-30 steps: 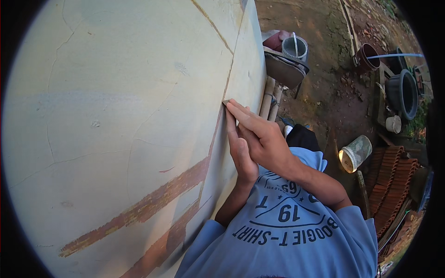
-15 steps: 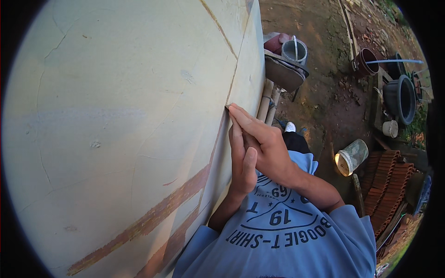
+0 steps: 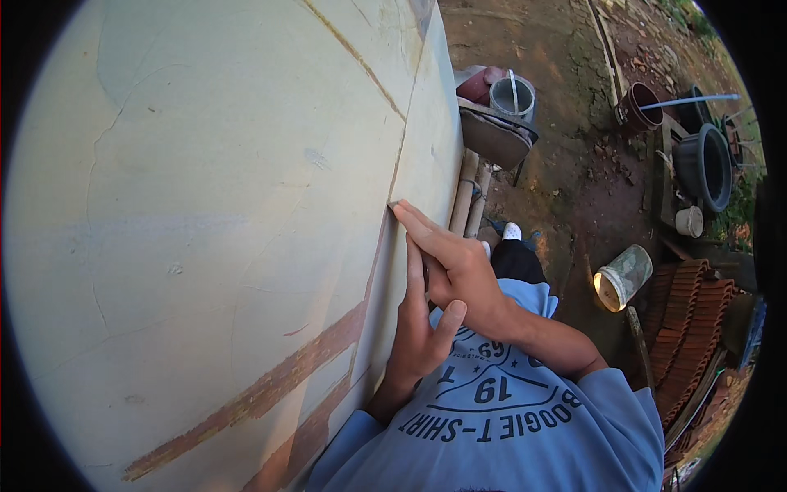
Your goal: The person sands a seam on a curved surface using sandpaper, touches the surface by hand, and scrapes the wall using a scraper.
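Observation:
My right hand (image 3: 467, 275) is closed round a small flat metal blade (image 3: 393, 206), of which just the tip shows past the fingertips. That tip touches the cream wall (image 3: 188, 271) where a narrow groove (image 3: 398, 160) runs along its edge. Beneath the right hand is my left hand (image 3: 420, 340), its fingers stretched along the right palm and its thumb standing apart. A dark bit shows between the two hands, and I cannot make out whether it is the tool's handle. Reddish-brown bare strips (image 3: 254, 394) cross the lower wall, and thin cracks run over the paint.
Beyond the wall's edge, a grey bucket (image 3: 512, 97) stands by a dark tray (image 3: 498, 135). Bamboo poles (image 3: 465, 193) lie close to the wall. Farther right are a maroon bucket (image 3: 639, 109), a large grey tub (image 3: 703, 170), a tipped pail (image 3: 623, 279) and stacked roof tiles (image 3: 684, 328).
The whole view has shifted slightly. My left hand has slid a little down and away from the right fingertips. The blade tip stays at about the same spot on the groove.

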A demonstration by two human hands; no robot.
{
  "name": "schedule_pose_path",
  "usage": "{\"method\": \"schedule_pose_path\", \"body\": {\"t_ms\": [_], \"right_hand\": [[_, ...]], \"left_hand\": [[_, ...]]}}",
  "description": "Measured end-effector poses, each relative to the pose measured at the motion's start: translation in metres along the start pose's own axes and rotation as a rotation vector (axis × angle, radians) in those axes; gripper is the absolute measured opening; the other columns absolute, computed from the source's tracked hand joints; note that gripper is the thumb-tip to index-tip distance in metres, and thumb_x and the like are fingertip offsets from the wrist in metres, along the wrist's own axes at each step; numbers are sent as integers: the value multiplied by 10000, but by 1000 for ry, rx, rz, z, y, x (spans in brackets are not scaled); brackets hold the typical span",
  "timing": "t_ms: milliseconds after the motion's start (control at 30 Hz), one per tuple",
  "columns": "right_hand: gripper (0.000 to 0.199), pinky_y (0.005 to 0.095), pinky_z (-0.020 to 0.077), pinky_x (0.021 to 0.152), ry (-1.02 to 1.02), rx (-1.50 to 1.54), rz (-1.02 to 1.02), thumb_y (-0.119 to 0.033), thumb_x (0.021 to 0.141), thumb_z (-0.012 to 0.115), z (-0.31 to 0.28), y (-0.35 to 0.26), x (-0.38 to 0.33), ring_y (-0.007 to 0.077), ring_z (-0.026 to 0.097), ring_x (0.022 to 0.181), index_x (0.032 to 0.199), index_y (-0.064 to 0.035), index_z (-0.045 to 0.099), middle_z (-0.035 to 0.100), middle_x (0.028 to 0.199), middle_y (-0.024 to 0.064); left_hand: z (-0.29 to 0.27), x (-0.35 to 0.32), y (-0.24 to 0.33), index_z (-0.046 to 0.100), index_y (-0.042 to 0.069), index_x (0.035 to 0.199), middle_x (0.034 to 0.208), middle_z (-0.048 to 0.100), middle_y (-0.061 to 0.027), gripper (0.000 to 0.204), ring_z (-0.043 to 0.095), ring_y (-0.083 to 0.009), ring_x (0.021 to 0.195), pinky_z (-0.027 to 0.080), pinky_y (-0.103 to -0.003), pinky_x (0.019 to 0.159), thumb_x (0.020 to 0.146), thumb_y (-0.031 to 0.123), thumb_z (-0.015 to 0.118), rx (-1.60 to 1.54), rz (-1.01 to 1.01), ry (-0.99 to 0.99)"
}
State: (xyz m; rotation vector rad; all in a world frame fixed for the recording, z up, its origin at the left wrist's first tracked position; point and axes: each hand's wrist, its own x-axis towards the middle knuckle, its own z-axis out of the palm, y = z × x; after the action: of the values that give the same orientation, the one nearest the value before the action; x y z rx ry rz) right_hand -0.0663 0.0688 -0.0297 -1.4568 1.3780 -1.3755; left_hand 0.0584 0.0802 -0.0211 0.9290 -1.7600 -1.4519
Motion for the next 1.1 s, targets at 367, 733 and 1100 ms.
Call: {"method": "schedule_pose_path", "body": {"t_ms": [367, 733, 1100], "right_hand": [[695, 407, 581, 817, 183, -60, -90, 146, 755, 519, 4, 12, 20, 400, 659, 1032, 1416, -66, 512, 546, 1395, 208], [663, 318, 543, 848, 89, 37, 48, 208, 776, 492, -2, -2, 6, 354, 665, 1119, 1374, -65, 577, 578, 1374, 206], [617, 399, 559, 766, 142, -7, -60, 125, 782, 550, -11, 19, 26, 387, 685, 946, 1367, -72, 573, 580, 1369, 179]], "left_hand": [[-27, -15, 35, 366, -28, 1480, 1537, 337, -306, 706, 372, -412, 1424, 352, -498, 1118, 956, 381, 603, 79, 116, 218], [-35, -8, 32, 446, -5, 1439, 1527, 368, -295, 696, 431, -395, 1385, 415, -470, 1048, 957, 478, 585, 157, 101, 122], [-39, -12, 32, 426, -27, 1452, 1527, 367, -300, 727, 414, -405, 1395, 402, -479, 1058, 953, 479, 579, 111, 94, 84]]}}
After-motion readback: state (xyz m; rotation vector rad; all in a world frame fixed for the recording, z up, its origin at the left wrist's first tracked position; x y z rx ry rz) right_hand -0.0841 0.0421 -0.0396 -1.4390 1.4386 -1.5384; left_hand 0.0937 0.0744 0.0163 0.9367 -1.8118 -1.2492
